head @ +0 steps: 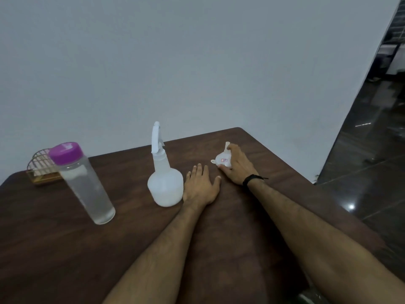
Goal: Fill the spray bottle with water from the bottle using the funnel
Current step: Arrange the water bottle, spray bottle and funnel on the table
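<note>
Dark wood-grain table [65,249] fills the lower view, with a plain pale wall behind it and a glossy dark floor off to our right.

Our right hand [237,166] curls over the funnel [224,159], fingers wrapped round its bowl and the thumb underneath; a black band sits on that wrist. We see the funnel as small, white and translucent, mouth down toward the table, thin spout pointing up past our fingertips, with a small tab on its rim and a little label on its side. Whether its rim touches the table, we cannot tell.

Our left hand [201,186] lies flat and open on the wood, fingers spread, holding nothing. The funnel sits at about two o'clock from it.

Just beside that hand, at nine o'clock, stands the spray bottle [164,183]: frosted white plastic, round belly, slim neck, white trigger head screwed on.

Farther out at nine o'clock stands the water bottle [84,183], a tall clear cylinder with a purple cap, mostly full. Behind it, at its eleven o'clock, rests a small wire rack [39,170] on a wooden base.
</note>
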